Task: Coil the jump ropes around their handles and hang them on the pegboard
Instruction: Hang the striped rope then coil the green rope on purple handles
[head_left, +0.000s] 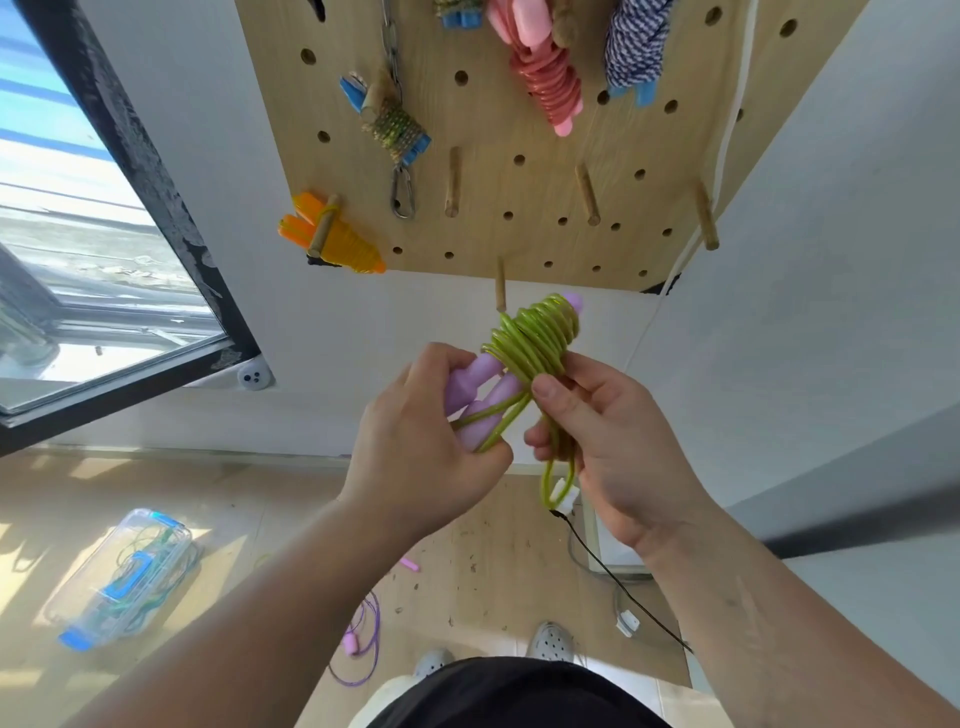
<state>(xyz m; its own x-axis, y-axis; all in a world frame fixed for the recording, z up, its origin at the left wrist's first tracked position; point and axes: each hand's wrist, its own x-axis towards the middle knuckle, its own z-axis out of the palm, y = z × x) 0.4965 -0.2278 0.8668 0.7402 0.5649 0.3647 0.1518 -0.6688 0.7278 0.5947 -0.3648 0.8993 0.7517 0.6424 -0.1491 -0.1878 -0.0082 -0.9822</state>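
We are gripping the lilac handles (483, 371) in our left hand (415, 431), fingers curled round them. Our right hand (618, 457) is pinching a loose loop of the green jump rope (540, 338), most of which is lying in coils round the handles' far end. Just beyond, the pegboard (535, 249) is carrying other coiled bundles, an orange rope (348, 244) low at its left and a pink rope (545, 78) higher up.

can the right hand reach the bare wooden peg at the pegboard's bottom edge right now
Probably yes: nothing blocks the short bare wooden peg just ahead, though the right hand pinches the green plastic rope loop.
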